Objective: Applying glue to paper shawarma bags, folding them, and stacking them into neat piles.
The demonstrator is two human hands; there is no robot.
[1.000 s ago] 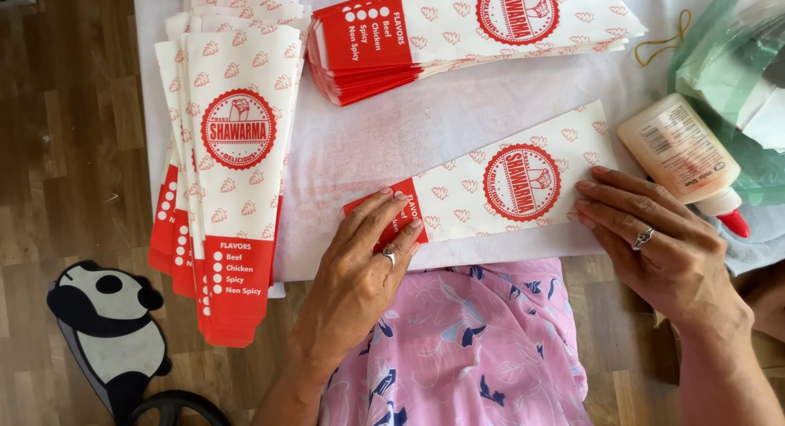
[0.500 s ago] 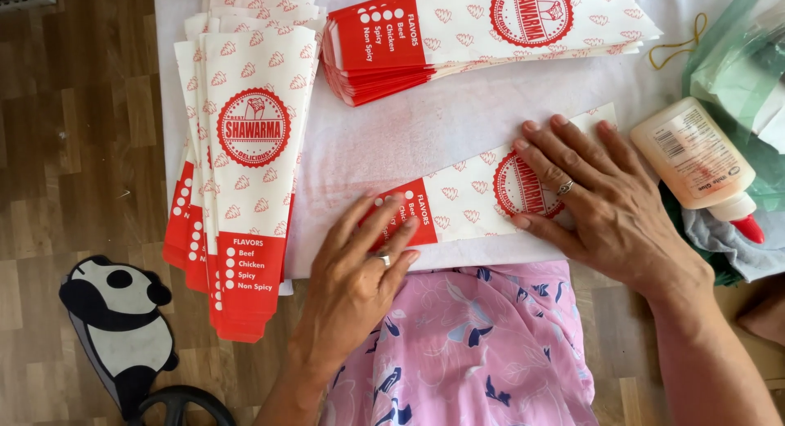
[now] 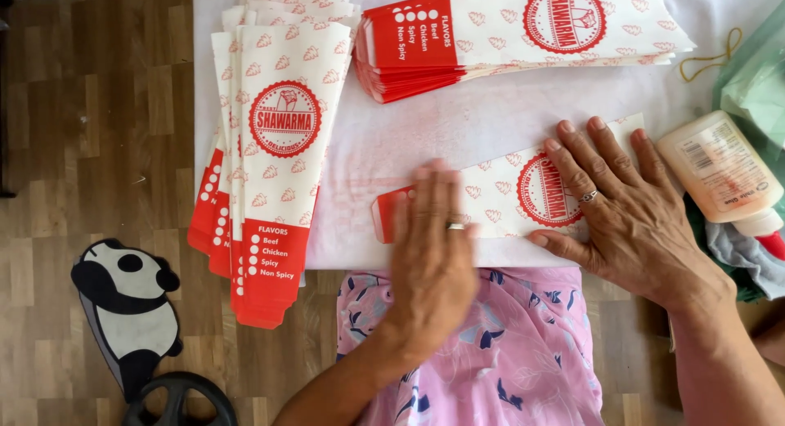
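- Left hand (image 3: 432, 246) flat, palm down (blurred), fingers together, gripping nothing, on paper sleeve (image 3: 499, 189).
- Right hand (image 3: 621, 205) spread open, pressing sleeve's round emblem.
- Sleeve flat on white sheet (image 3: 392, 140), between stacks (image 3: 282, 148) and glue bottle (image 3: 719, 168).

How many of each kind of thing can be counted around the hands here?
Stacks of paper bags: 2 (left stack, top stack)
Single bag under the hands: 1
Glue bottle: 1
Rubber band: 1
Panda mat: 1
Rings: 2
Total: 8
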